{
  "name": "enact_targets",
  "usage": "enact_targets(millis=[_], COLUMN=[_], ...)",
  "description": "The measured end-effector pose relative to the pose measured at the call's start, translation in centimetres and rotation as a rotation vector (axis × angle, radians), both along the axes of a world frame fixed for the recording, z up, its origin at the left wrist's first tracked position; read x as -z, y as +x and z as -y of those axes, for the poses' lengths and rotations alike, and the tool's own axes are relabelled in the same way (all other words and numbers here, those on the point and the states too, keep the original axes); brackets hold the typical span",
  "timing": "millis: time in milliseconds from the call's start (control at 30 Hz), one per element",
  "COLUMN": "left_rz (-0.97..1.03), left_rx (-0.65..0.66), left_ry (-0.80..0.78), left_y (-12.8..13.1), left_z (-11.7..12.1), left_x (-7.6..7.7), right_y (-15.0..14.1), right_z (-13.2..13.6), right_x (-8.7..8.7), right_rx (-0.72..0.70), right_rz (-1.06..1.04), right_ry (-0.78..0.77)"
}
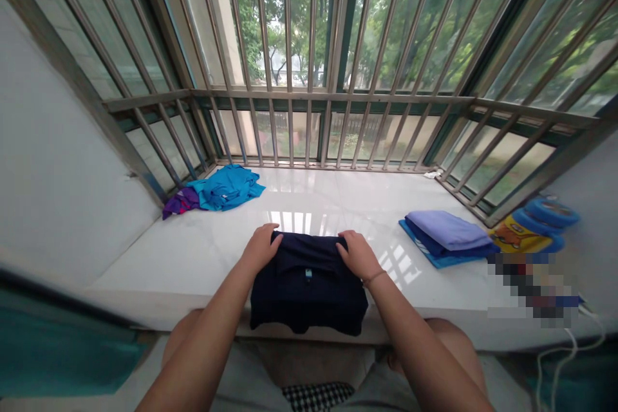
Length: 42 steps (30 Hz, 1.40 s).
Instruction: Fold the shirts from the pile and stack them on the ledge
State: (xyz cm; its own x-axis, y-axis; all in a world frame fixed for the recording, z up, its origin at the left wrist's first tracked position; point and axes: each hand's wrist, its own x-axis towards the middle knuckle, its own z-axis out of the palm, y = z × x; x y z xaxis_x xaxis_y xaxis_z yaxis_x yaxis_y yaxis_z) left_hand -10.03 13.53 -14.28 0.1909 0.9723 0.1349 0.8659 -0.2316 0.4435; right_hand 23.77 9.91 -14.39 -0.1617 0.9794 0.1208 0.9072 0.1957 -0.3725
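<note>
Black-and-white checked cloth (318,394) sits low, just this side of the navy garment (309,302). The garment lies on the white window ledge (328,196), near edge apparently hanging over the front, w/ a small pale label (308,275) mid-panel. L hand (261,249) is at its far L corner, R hand (360,256) at its far R corner; fingers of both look closed on the cloth, tips partly hidden. Step in hand, prob.: folding or squaring it. Next move calls for equal tension at both corners, so the fold stays straight & the overhang doesn't drag. R of garment: folded stack (449,235), lilac on top. L of garment, farther: crumpled blue clothing (229,188) touching a purple piece (181,204). Beyond garment: metal window bars (288,26).
</note>
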Motion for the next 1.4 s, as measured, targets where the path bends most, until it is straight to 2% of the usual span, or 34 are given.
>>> enact_targets(millis=[100, 200, 333, 433, 500, 567, 667, 733, 833, 933, 1067, 1133, 1233, 1300, 1400], left_rz=[-0.108, -0.14, -0.12, -0.065, -0.009, 0.048, 0.063, 0.026, -0.022, 0.007, 0.057, 0.035, -0.024, -0.044, -0.068], left_rx=[0.09, 0.12, 0.091, 0.066, 0.077, 0.099, 0.107, 0.152, 0.284, 0.275, 0.161, 0.179, 0.223, 0.216, 0.216], left_ry=[-0.215, -0.299, -0.197, -0.054, 0.064, 0.202, 0.313, 0.283, 0.13, 0.034, 0.047, 0.027, -0.009, -0.018, -0.056], left_y=[0.7, 0.9, 1.4, 1.9, 1.9, 1.7, 0.9, 0.4, -0.5, -1.5, -2.0, -1.6, -0.4, 0.4, 1.3], left_z=[-3.4, -6.2, -8.2, -7.9, -6.5, -3.9, 2.0, 6.6, 12.6, 15.4, 14.6, 13.3, 11.2, 9.6, 7.3], left_x=[-1.4, -2.2, -3.6, -4.7, -4.9, -4.4, -1.8, 0.8, 4.2, 5.4, 4.8, 4.6, 4.7, 4.4, 3.0], right_y=[-0.8, -0.8, -0.5, -0.1, 0.3, 0.8, 1.7, 2.5, 3.8, 4.7, 4.4, 3.6, 2.3, 1.7, 1.3], right_z=[-2.9, -5.7, -7.6, -7.2, -6.0, -3.9, 0.9, 4.7, 9.5, 11.9, 11.7, 10.9, 9.4, 8.1, 6.0], right_x=[-0.5, -0.9, -2.3, -3.8, -4.4, -4.5, -2.9, -1.0, 1.7, 2.6, 2.3, 2.8, 4.0, 4.5, 4.0], right_rx=[-0.014, -0.037, 0.029, 0.102, 0.102, 0.061, -0.027, -0.092, -0.2, -0.209, -0.107, -0.128, -0.178, -0.156, -0.108], right_rz=[0.123, 0.138, 0.11, 0.068, 0.018, -0.05, -0.101, -0.079, -0.043, -0.091, -0.134, -0.076, 0.056, 0.115, 0.169], right_ry=[-0.177, -0.24, -0.131, 0.023, 0.142, 0.265, 0.335, 0.277, 0.103, -0.001, 0.098, 0.119, 0.059, 0.028, 0.008])
